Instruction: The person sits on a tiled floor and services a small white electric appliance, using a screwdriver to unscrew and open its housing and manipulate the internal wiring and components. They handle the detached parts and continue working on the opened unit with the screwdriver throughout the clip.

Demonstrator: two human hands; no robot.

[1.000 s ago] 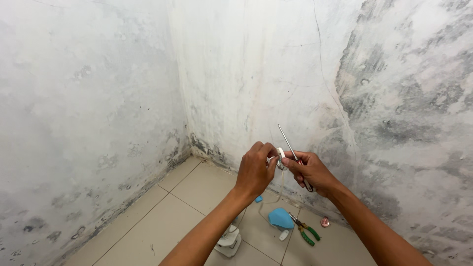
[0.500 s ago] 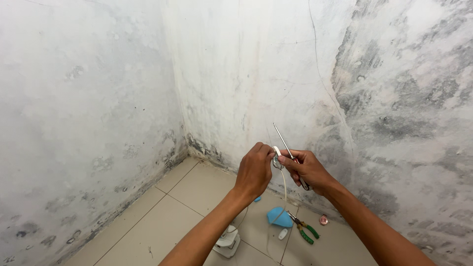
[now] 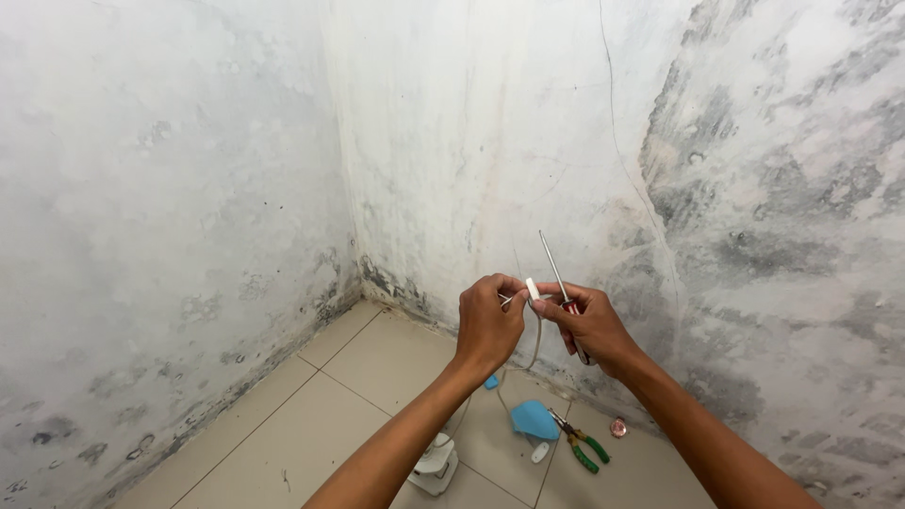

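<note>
1. On the floor (image 3: 311, 424) nearest the camera, below the hands, lie a white socket (image 3: 434, 464), a blue cloth (image 3: 534, 419) and green-handled pliers (image 3: 583, 446).
2. The left hand (image 3: 488, 323) is closed, pinching a white cable (image 3: 535, 325) that hangs down in a loop.
3. The right hand (image 3: 589, 325) grips a screwdriver (image 3: 556, 269), its shaft pointing up and slightly left; the handle is mostly hidden in the palm.
4. Beyond the hands stands the stained wall (image 3: 528, 141).

Both hands raised close together, left hand (image 3: 488, 323) and right hand (image 3: 592, 325) pinched, forearms outstretched.
</note>
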